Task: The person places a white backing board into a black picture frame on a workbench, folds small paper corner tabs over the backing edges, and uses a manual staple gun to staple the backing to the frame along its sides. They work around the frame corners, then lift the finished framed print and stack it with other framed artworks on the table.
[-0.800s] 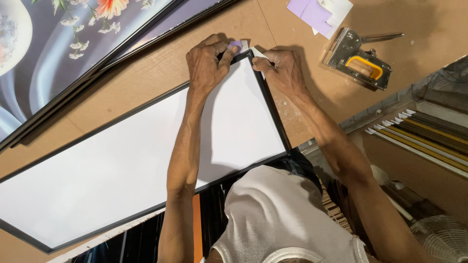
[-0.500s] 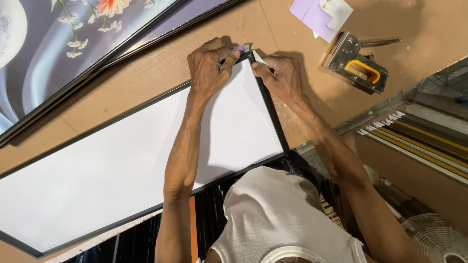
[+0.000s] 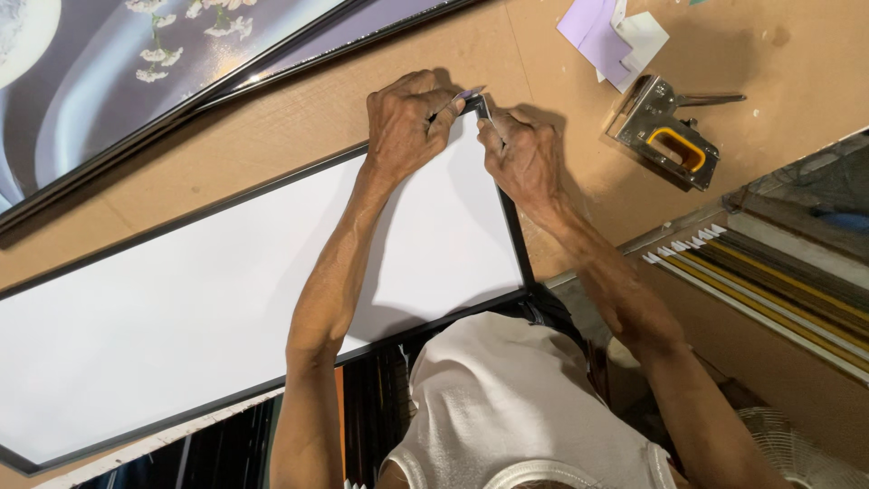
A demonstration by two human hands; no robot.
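Fingers (image 3: 444, 107) pinched a small pale strip (image 3: 468, 92) at the frame's far corner.
Left hand (image 3: 407, 122) and right hand (image 3: 523, 154) gripped the black frame (image 3: 518, 235); staple gun (image 3: 665, 136) lay right on the counter (image 3: 299, 118).

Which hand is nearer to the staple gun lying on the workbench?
The right hand. It rests on the frame corner, with bare bench between it and the staple gun further right. The left hand grips the same corner from the far side, farther from the gun.
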